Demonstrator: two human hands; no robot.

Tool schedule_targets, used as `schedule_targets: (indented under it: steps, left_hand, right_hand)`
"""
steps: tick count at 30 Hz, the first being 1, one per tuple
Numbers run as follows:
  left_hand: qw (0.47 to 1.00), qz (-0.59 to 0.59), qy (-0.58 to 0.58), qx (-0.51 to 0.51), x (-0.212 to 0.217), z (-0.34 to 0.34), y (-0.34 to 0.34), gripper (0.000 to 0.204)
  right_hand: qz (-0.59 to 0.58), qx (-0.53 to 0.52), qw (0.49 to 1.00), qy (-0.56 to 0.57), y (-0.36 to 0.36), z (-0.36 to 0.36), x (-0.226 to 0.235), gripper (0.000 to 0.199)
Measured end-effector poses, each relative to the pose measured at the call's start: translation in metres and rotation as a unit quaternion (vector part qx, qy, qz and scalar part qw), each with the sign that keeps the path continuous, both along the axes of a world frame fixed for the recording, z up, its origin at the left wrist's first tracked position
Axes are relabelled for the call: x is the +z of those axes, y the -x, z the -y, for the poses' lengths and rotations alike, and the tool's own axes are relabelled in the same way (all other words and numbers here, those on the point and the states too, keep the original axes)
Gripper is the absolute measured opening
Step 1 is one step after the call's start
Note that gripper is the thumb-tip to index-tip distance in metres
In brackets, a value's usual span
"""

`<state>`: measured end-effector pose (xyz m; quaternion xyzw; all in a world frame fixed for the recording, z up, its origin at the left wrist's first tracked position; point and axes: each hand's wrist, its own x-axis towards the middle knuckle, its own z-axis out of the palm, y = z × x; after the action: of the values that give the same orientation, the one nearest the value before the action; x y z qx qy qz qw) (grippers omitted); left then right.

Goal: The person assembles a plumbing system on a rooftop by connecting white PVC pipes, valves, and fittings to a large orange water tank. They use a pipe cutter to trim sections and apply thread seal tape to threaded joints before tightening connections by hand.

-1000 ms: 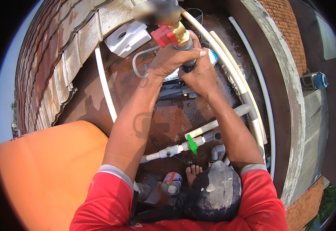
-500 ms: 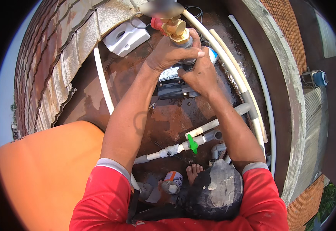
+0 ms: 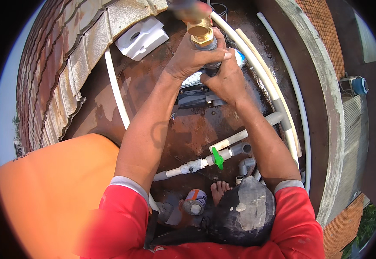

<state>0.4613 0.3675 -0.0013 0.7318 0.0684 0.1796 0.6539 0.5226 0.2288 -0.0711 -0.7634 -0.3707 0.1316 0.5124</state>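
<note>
Both of my hands are closed around a grey pipe fitting (image 3: 212, 67) held upright at the top of the head view. My left hand (image 3: 190, 56) wraps it from the left. From the right, my right hand (image 3: 226, 80) grips its lower part, and the two hands overlap. A brass fitting (image 3: 203, 32) with a hexagonal collar sits on top of the grey piece. Above it, a red part is blurred and partly hidden. Beneath my hands lies a dark grey device (image 3: 192, 100) with a white label, partly covered by them.
A white foam block (image 3: 147, 39) lies at the far left. Long pale pipes (image 3: 261, 75) run along the right. Nearer stands a pipe with a green-handled valve (image 3: 217, 159). A tin can (image 3: 195, 200) is by my foot (image 3: 219, 191). An orange rounded surface (image 3: 58, 185) fills the lower left.
The brass fitting has turned: its red part, at the left before, is now toward the top in the blur. Both hands keep their grip in nearly the same place.
</note>
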Motion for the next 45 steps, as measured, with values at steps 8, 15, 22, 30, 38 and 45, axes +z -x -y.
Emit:
schedule_targets:
  steps: [8,15,22,30,38,45]
  left_hand:
    - [0.904,0.117,-0.052,0.407,-0.009,0.072,-0.031,0.022]
    - [0.997,0.021,0.032,-0.067,0.003,0.0,-0.003,0.017]
    - [0.906,0.15,0.021,0.395,-0.006,0.084,-0.036,0.02]
    - [0.999,0.034,0.026,0.031,0.002,0.013,0.0,0.02]
    - [0.893,0.159,-0.037,0.42,-0.019,0.077,-0.037,0.023]
    - [0.98,0.123,-0.053,0.148,-0.019,0.036,-0.008,0.014]
  right_hand:
    - [0.001,0.006,1.0,-0.019,0.004,-0.001,-0.008,0.07]
    - [-0.001,-0.005,1.0,-0.004,0.001,0.002,0.004,0.067]
    - [-0.047,-0.006,0.999,0.004,0.005,-0.002,-0.021,0.073]
    - [0.035,-0.012,0.999,-0.034,0.001,0.002,-0.011,0.071]
    - [-0.034,-0.011,0.999,-0.025,0.01,0.003,-0.019,0.07]
    - [0.031,-0.019,0.998,-0.047,0.006,0.004,-0.015,0.075]
